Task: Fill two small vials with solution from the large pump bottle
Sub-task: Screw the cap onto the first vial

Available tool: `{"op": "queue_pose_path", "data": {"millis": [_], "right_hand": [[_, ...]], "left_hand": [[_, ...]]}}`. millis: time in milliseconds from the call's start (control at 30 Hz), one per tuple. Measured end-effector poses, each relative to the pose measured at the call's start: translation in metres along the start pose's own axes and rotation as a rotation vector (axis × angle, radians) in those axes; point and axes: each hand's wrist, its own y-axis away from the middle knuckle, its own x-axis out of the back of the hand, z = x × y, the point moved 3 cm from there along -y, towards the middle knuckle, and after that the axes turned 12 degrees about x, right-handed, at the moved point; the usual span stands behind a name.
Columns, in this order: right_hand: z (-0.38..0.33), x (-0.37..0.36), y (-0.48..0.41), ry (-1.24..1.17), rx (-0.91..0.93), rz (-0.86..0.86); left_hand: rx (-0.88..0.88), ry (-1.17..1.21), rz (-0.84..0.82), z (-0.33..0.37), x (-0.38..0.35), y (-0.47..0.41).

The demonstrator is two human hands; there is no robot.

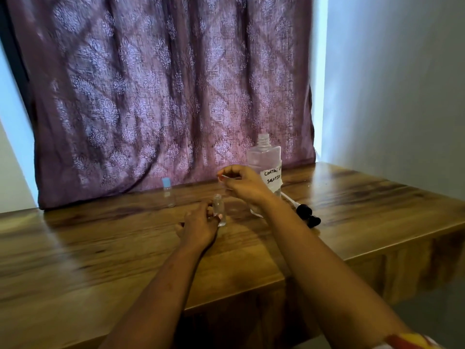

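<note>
A small clear vial stands uncapped on the wooden table, and my left hand grips its lower part. My right hand hovers just above and to the right of it, fingers pinched on something small that I cannot make out. Behind that hand stands the large clear bottle with a handwritten white label, its neck open. Its black pump head with a white tube lies on the table to the right. A second vial with a light blue cap stands at the back left.
A purple patterned curtain hangs right behind the table. A pale wall closes the right side. The table's front edge steps back on the right, near the pump head.
</note>
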Motion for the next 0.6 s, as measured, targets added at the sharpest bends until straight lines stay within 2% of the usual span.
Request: {"op": "queue_pose_path", "data": {"millis": [133, 400, 600], "right_hand": [[0.013, -0.011, -0.014, 0.008, 0.037, 0.113], [0.033, -0.014, -0.005, -0.036, 0.053, -0.065], [0.037, -0.011, -0.002, -0.032, 0.114, -0.104]], "left_hand": [[-0.004, 0.002, 0.006, 0.001, 0.000, 0.000], [-0.001, -0.046, -0.017, 0.001, 0.000, -0.001], [-0.034, -0.003, -0.042, -0.001, -0.002, -0.003]]}}
